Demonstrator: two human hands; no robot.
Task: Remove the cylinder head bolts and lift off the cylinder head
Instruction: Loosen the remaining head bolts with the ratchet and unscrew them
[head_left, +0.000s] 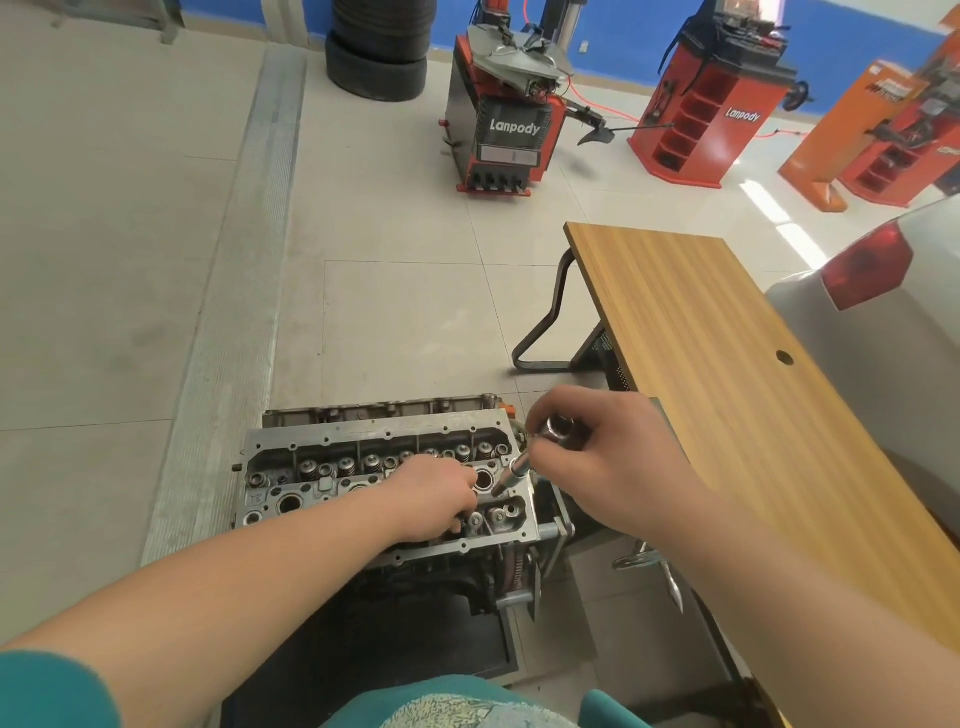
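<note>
With bolts apparently being undone, the right hand (597, 457) grips a socket tool (524, 465) above the cylinder head (311, 470), beside the left hand (434, 499) resting there, its grasp unclear; next, probably seat the tip squarely.

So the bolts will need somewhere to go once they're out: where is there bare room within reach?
The wooden table right of the cylinder head is bare. The floor tiles beyond the head are bare too. The head's right end is crowded: left hand, and right hand gripping the socket tool.
</note>
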